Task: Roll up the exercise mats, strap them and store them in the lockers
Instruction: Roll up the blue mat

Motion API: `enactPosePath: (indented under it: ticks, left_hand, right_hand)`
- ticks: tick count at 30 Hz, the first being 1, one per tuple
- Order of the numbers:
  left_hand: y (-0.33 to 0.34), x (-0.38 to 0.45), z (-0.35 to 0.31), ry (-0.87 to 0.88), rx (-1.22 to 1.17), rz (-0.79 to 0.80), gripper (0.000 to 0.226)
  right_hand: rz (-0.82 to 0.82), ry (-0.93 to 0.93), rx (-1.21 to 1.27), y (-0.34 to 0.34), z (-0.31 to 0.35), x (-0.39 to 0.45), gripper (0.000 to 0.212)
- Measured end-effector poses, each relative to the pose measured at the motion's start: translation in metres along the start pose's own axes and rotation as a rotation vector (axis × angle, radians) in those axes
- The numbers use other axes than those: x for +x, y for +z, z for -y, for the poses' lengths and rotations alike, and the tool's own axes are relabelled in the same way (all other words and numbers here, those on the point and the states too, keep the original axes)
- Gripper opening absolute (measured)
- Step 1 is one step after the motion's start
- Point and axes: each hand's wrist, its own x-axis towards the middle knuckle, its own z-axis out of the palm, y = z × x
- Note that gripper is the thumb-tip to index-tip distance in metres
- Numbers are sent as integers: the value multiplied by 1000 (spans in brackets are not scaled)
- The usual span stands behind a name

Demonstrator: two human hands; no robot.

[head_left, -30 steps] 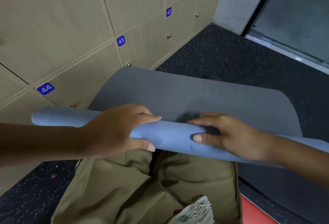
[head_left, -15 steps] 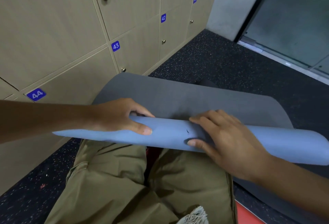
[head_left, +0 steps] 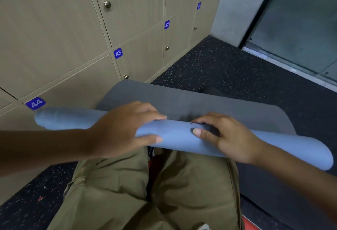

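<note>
A: Where is the mat (head_left: pixel 182 136)?

B: Across the person's knees, partly rolled. The rolled part is a light blue tube running from the left, near the lockers (head_left: pixel 54 38), down to the right. The flat dark grey part lies beyond it on the floor (head_left: pixel 228 69).

A: And the hands?

B: Both on the roll. The left hand (head_left: pixel 124 129) wraps over the top near the middle, fingers curled over the far side and thumb on the near side, so it holds the roll. The right hand (head_left: pixel 229 136) sits just beside it, to the right, fingers bent over the top and thumb pressed flat on the near face.

A: Do the hands touch?

B: No, a short bare stretch of the roll lies between them.

A: What about the lockers?

B: Beige doors, all closed, with blue tags reading 41 to 44 and small round knobs. The mat's far corner lies near the door under tag 43.

A: Anything else?

B: Olive trousers (head_left: pixel 145 193) below the roll.
</note>
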Motion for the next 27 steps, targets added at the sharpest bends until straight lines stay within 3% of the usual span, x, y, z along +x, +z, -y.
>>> enactPosePath:
  ticks: [5, 9, 14, 19, 24, 27]
  left_hand:
    - [17, -6, 4, 39, 113, -45, 67]
    - [12, 5, 14, -7, 30, 51, 65]
    - [5, 25, 22, -59, -86, 118, 71]
    - [-2, 47, 37, -144, -230, 250, 69]
    - [-8, 65, 48, -162, -342, 330, 34]
    - [-6, 65, 47, -143, -242, 235, 56]
  right_hand:
    - [69, 30, 99, -7, -5, 19, 33]
    - [-28, 1, -98, -3, -6, 20, 57]
    - [-260, -118, -316, -1, -4, 5, 54]
    - [-303, -99, -453, 1, -5, -10, 66]
    - [-279, -64, -406, 8, -16, -2, 69]
    - [-257, -49, -353, 4, -23, 8, 68]
